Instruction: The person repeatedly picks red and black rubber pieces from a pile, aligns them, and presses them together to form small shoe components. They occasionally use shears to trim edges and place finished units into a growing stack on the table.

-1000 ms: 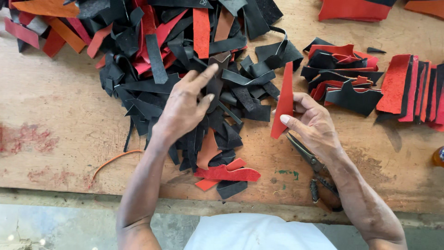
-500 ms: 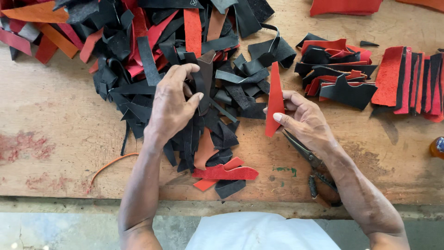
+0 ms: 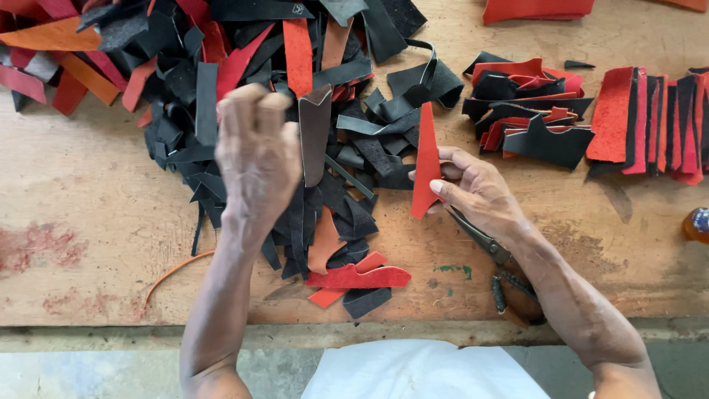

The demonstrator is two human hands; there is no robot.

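Where a second ago it lay spread on the scrap heap (image 3: 221, 89), left hand (image 3: 255, 159) now raised, fingers (image 3: 284, 103) closed on a dark leather strip (image 3: 315, 133) lifted clear of the pile. Right hand (image 3: 480, 193) unmoved, pinching a red leather piece (image 3: 426, 159) upright above scissors (image 3: 491, 255) on the table (image 3: 88, 214). Sorted stacks (image 3: 591, 118) beyond.

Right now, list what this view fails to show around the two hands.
Head view only:
- Left hand: fingertips curled under, grip on the dark strip hidden.
- Scissors: blades hidden beneath the right hand and forearm.
- Scrap pile: cut off by the top edge.
- Small bottle: cut off at the right edge.
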